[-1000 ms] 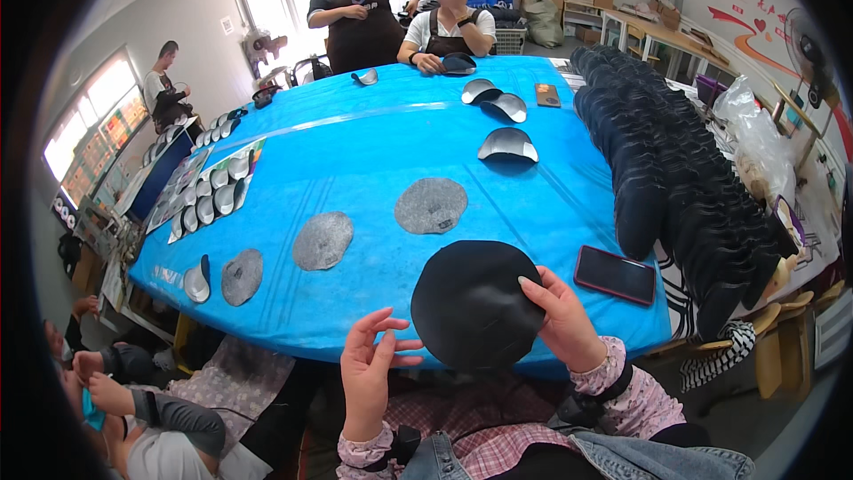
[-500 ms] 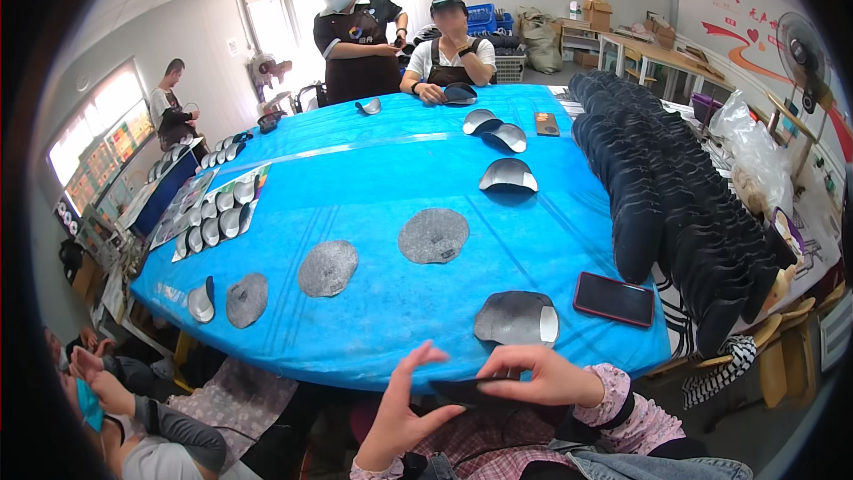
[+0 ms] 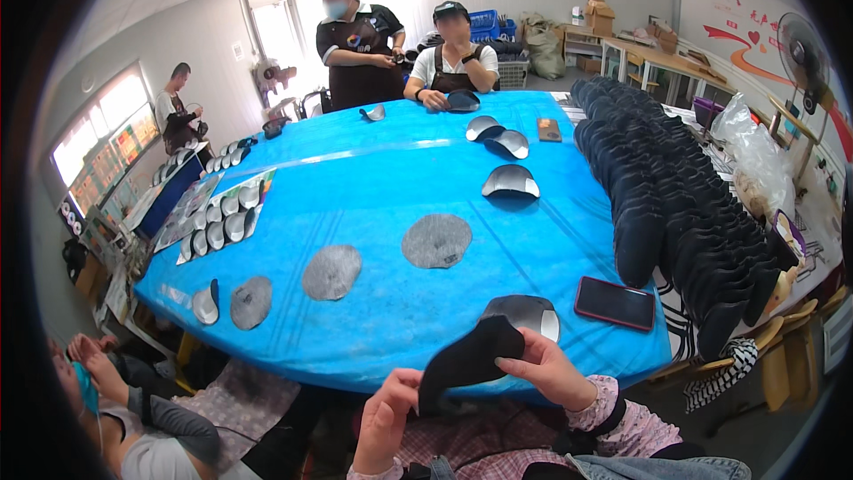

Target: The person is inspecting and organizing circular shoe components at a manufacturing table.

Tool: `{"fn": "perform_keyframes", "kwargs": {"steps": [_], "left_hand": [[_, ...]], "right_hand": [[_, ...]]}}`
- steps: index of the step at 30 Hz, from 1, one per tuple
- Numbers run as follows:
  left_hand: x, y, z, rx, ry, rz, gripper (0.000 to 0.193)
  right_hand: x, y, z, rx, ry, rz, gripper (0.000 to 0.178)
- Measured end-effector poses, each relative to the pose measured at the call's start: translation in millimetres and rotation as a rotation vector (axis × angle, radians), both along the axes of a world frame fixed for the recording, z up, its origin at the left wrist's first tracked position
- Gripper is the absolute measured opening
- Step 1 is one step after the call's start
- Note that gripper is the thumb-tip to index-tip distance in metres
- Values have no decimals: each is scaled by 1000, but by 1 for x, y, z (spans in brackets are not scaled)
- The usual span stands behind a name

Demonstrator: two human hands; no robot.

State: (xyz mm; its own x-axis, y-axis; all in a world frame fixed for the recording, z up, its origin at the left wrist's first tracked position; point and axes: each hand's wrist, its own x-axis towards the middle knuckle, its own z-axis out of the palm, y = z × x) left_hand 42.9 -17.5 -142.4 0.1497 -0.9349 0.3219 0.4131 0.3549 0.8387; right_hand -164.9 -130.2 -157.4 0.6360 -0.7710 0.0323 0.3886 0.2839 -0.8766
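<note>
Both hands' grip clamps a black fabric piece (image 3: 471, 357) above the blue table (image 3: 391, 178).

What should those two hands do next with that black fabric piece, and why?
Probably lay the black piece over the grey mould just ahead. Both hands, left and right, pinch it, folded, right above that bare mould, while finished black pieces line the table's right side.
</note>
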Motion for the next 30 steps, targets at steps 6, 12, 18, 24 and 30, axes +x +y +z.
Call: {"fn": "perform_keyframes", "kwargs": {"steps": [6, 12, 18, 24, 30], "left_hand": [[18, 5, -23, 394, -112, -125, 22], [-8, 0, -3, 255, -243, -350, 85], [-1, -6, -20, 158, -282, -25, 34], [-3, -5, -24, 186, -293, 74, 22], [-6, -6, -16, 264, -202, 71, 19]], "right_hand": [[-9, -1, 8, -178, 91, -10, 23], [1, 3, -7, -585, 253, 81, 25], [10, 11, 8, -690, 307, -43, 22], [8, 6, 0, -784, 330, 60, 18], [6, 5, 1, -743, 274, -114, 20]]}}
